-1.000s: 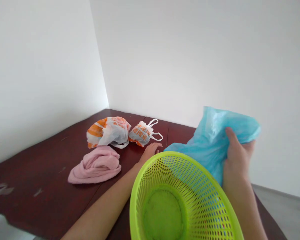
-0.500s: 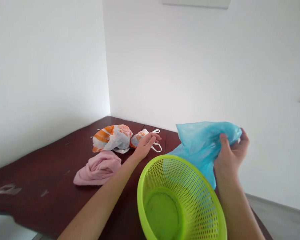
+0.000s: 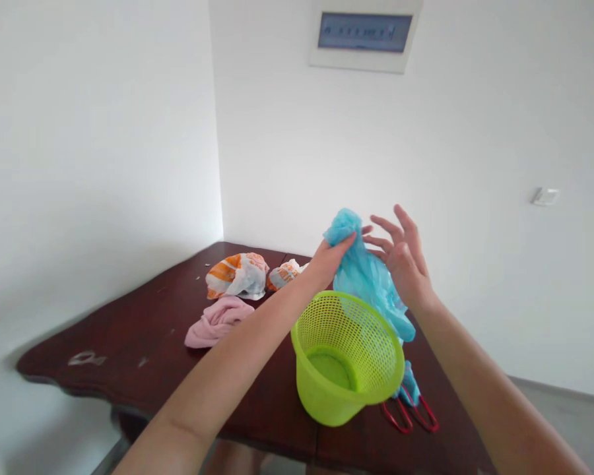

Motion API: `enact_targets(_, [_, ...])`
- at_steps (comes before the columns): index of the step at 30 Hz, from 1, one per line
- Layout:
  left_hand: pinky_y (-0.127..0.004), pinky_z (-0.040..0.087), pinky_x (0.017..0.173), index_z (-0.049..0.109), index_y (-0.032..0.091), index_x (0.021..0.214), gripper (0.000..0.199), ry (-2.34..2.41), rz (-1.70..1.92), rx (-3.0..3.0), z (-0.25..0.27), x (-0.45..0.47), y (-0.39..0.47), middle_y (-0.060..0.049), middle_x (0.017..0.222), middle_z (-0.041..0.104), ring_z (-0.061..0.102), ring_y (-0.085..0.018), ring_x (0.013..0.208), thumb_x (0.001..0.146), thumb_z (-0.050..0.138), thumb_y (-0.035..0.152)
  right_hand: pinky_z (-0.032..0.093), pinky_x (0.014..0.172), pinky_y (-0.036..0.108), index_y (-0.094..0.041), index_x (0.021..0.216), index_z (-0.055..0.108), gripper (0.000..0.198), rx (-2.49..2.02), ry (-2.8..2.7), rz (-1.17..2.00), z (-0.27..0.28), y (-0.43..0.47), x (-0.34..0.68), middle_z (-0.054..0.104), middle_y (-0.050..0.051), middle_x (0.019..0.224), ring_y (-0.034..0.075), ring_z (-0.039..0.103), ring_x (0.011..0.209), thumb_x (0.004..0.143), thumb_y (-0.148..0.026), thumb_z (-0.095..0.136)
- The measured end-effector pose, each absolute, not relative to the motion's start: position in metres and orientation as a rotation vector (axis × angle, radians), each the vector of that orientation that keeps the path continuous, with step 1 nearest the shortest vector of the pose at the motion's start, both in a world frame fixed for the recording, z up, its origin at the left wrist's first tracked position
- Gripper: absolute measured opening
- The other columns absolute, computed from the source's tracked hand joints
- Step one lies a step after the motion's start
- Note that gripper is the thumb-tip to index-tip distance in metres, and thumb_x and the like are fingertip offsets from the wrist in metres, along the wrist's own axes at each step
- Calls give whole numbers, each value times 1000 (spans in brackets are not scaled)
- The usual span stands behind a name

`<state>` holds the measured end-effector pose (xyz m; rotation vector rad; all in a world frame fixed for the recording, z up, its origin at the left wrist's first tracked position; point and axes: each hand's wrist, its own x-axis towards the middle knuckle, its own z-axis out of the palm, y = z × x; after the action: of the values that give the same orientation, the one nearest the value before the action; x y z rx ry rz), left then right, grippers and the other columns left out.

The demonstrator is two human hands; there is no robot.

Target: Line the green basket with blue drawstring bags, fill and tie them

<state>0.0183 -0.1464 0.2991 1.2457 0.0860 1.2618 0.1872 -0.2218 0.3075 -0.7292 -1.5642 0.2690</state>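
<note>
Two bare hands up over a dark red-brown wooden tabletop (image 3: pixel 129 330). Left hand (image 3: pixel 330 260) is wrapped round the bunched top of a thin light-blue plastic bag (image 3: pixel 369 284); right hand (image 3: pixel 410 272) wide, fingers spread just beside it, contact cannot be told. Bag hangs behind a round lime-green perforated plastic basket (image 3: pixel 324 399), not inside it. Progress, as judged: upper part gathered, lower part loose and creased, so bunching looks only partly done. Basket upright, inner floor in view. Leftward, neither hand on them: crumpled pink cloth (image 3: pixel 215 323), larger white-and-orange plastic bag (image 3: pixel 240 277) bundled up, smaller white-and-orange plastic bag (image 3: pixel 281 274). Right of basket: thin red loops (image 3: pixel 428 422) beside something blue, partly hidden.
</note>
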Motion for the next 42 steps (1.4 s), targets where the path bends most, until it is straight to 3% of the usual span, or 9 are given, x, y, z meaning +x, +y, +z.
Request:
enact_targets(3, [-51,68,117,78,24,136,28,28,1299,1019,307,11,-159,-11,138,85,82,-30,136,119,68,43,44,140,72,-40,189,25,132,-795,-1583,73,283,-224,179,34,17,195,43,46,176,85,-77,98])
enact_targets(5, [-48,68,118,77,22,136,26,-18,1313,875,314,5,-173,-8,122,86,85,-26,125,117,72,39,38,143,73,-37,189,22,146,-913,-1662,67,264,-223,169,36,19,194,45,42,177,75,-65,109])
enact_targets(8, [-41,69,113,77,19,127,19,-73,1288,823,330,-7,-203,0,92,75,83,-17,94,120,66,33,65,112,55,-30,161,62,83,-1004,-1796,238,242,-222,152,82,10,142,35,78,127,90,-54,99])
enact_targets(10, [-33,71,102,77,19,120,20,-96,1280,845,343,-20,-225,4,80,62,72,-11,73,123,61,31,63,81,40,-26,114,77,28,-1020,-1858,312,235,-223,147,80,1,93,25,73,85,98,-46,88])
enact_targets(12, [-23,68,83,76,21,117,23,-104,1306,875,356,-39,-244,7,75,51,58,-8,61,126,59,34,55,72,35,-25,90,71,17,-1016,-1921,316,236,-228,147,72,0,81,21,64,75,98,-35,83])
enact_targets(21, [-13,45,50,70,22,112,32,-123,1653,888,391,-117,-277,8,71,37,43,-6,51,128,43,29,55,111,54,-26,100,79,24,-1131,-2080,-137,272,-279,171,75,11,132,34,70,125,90,-8,65])
enact_targets(28, [-19,39,48,62,24,99,13,-183,1784,743,374,-132,-257,10,69,44,44,-7,49,110,69,25,53,97,43,-28,103,84,34,-1414,-1933,-345,284,-303,204,82,8,122,29,76,111,94,-9,58])
enact_targets(36, [-22,33,48,61,26,106,20,-42,1770,816,320,-131,-229,11,71,43,39,-8,50,91,72,19,35,58,27,-23,67,66,6,-1397,-1528,398,279,-301,250,57,0,61,16,51,61,73,-24,68])
enact_targets(42, [-23,49,60,67,26,124,59,637,1541,1079,206,-140,-154,3,96,72,60,-11,65,66,71,16,20,37,23,-28,66,48,33,-1274,-1236,1099,293,-282,286,40,-5,57,9,21,45,73,-38,78])
